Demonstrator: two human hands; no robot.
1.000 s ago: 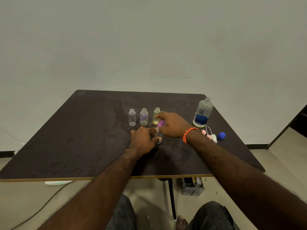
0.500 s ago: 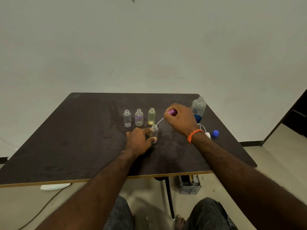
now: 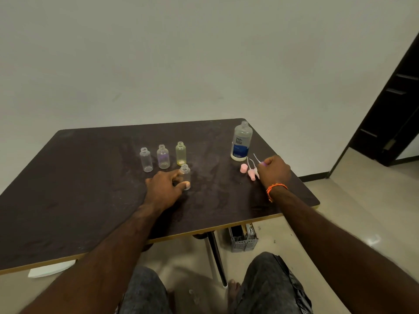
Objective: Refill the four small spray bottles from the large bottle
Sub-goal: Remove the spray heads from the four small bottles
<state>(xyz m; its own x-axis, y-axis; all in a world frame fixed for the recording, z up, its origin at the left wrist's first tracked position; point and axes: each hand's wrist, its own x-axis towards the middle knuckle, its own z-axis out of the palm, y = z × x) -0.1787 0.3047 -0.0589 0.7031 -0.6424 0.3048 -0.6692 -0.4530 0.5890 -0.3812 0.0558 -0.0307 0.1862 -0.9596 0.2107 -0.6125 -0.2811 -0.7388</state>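
Bench [image 3: 90, 189]: dark top, carries everything; a grey basket [image 3: 243, 240] sits on the floor under its near edge.

Large bottle [image 3: 241, 141]: 1, upright at the far right of the bench, cap off, neck open, blue label. Level inside hard to read.

Small bottles: 4, all upright w/ necks open. 3 in a row mid-bench: clear bottle [image 3: 146, 159], purple-tinted bottle [image 3: 163, 156], yellow bottle [image 3: 180, 153]. The 4th bottle [image 3: 186, 179] stands just in front of the yellow one.

Left hand [image 3: 164, 189]: thumb and fingers curled round the 4th bottle, steadying it on the bench.

Right hand [image 3: 273, 171]: down beside the large bottle, fingers curled, pinching a purple spray top [image 3: 263, 164] w/ its white dip tube poking out toward the bottle.

Spray tops: 4 in all. Pink top [image 3: 243, 168], second pink top [image 3: 251, 172] and a white top [image 3: 257, 171] lie close together on the bench, right beside the right hand, tubes pointing away from the person; 4th is the purple one in hand.

Progress, as I judge it: prep about done. All 4 small bottles are opened and so is the large one. Pouring not begun; small bottles look near empty, tho the yellow one's tint makes it hard to say. Left: set the last top down, fill x4, recap x4.
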